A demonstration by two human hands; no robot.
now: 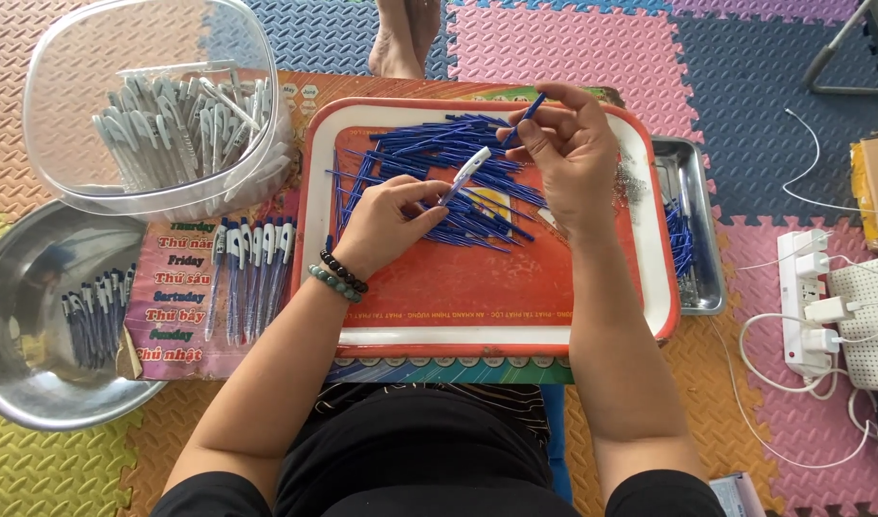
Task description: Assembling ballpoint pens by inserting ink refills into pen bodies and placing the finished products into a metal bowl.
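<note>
My left hand [389, 218] holds a white pen barrel [467, 172] by its lower end, tip pointing up to the right, over a red tray [477, 297]. My right hand [568, 153] pinches a blue ink refill [525, 117] between its fingertips just above the barrel's upper end. A loose pile of blue refills [429, 177] lies on the tray under both hands. Two bead bracelets [339, 278] circle my left wrist.
A clear plastic tub [70, 182] with several white barrels stands at upper left. Finished pens [252, 273] lie in a row left of the tray. A steel bowl [18, 383] holds more pens. A small metal tray [702, 287], power strip [807, 306] and someone's bare feet [405, 38] are nearby.
</note>
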